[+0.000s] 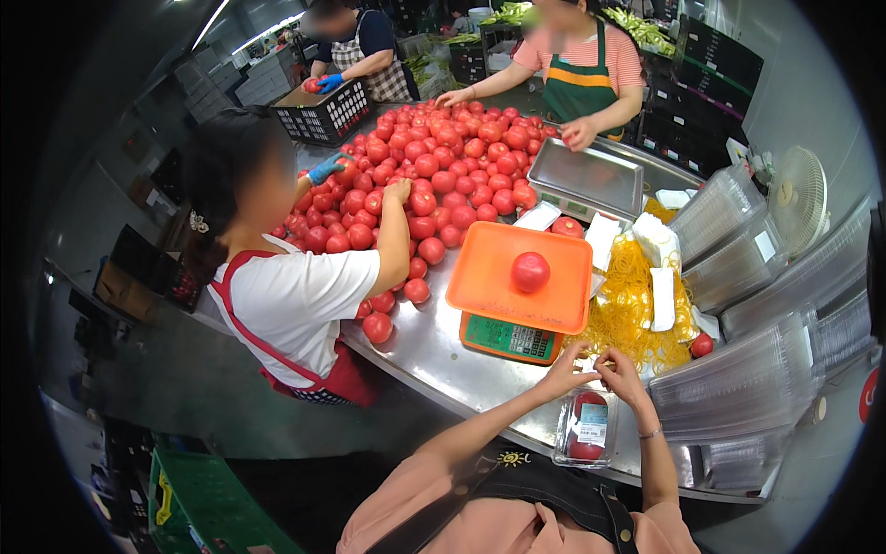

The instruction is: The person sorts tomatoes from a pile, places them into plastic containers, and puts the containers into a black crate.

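Observation:
My left hand [572, 374] and my right hand [620, 374] meet just beyond a clear plastic clamshell box [564, 433], fingertips close together. Whether a thin band is between their fingers is too small to tell. Red tomatoes sit inside the box, which is closed and bears a printed label [593, 424]. Past my left hand stands an orange digital scale [509, 338], with one tomato [530, 271] on its pan [481, 260]. A heap of yellow rubber bands [619, 325] lies just beyond my right hand.
A large pile of tomatoes [443, 163] covers the far part of the steel table [443, 360]. Nested clear containers [734, 381] line the right side. Beyond are a steel-topped scale [588, 173], a fan [796, 197] and a black crate [325, 114]. Three co-workers stand around the table.

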Motion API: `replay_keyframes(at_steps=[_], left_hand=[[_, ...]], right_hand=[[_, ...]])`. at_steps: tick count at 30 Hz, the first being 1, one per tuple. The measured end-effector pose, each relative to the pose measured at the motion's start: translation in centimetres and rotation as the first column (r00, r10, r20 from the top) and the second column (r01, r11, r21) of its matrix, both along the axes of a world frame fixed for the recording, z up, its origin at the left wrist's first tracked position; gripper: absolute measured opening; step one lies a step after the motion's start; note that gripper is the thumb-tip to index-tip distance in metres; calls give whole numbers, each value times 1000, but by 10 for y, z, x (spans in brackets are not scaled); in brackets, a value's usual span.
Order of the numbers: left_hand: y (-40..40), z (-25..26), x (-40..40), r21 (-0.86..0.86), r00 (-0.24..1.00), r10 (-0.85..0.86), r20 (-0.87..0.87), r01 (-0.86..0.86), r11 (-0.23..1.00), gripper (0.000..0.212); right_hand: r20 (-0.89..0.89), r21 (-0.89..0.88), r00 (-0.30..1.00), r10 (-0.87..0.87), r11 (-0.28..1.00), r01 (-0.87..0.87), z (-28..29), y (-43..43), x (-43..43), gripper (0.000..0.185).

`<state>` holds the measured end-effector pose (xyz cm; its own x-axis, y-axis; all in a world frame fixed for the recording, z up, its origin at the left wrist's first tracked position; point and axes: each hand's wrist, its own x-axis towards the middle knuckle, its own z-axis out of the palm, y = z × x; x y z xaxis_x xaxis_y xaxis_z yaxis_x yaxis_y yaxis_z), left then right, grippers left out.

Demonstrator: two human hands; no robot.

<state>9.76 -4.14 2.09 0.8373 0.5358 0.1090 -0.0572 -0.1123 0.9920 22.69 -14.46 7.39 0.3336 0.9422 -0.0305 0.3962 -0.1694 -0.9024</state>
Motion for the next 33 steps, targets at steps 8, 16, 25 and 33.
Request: replay_keyframes(at_steps=[8, 16, 25, 33], left_hand=[[22, 10, -24, -736, 786, -298, 541, 615, 283, 27], [40, 5, -46, 571, 779, -195, -595, 581, 579, 65], [-13, -15, -60, -614, 620, -733, -279, 472, 633, 78], [-76, 14, -40, -773, 842, -539, 25, 358, 524, 81]], right_hand=[[-812, -66, 581, 57, 980, -189, 14, -47, -5, 18], [672, -285, 740, 14, 928, 241, 21, -65, 1, 26], [-161, -436, 888, -431, 838, 327, -106, -119, -39, 59], [-599, -267, 503, -623, 747, 609, 3, -158, -94, 81]])
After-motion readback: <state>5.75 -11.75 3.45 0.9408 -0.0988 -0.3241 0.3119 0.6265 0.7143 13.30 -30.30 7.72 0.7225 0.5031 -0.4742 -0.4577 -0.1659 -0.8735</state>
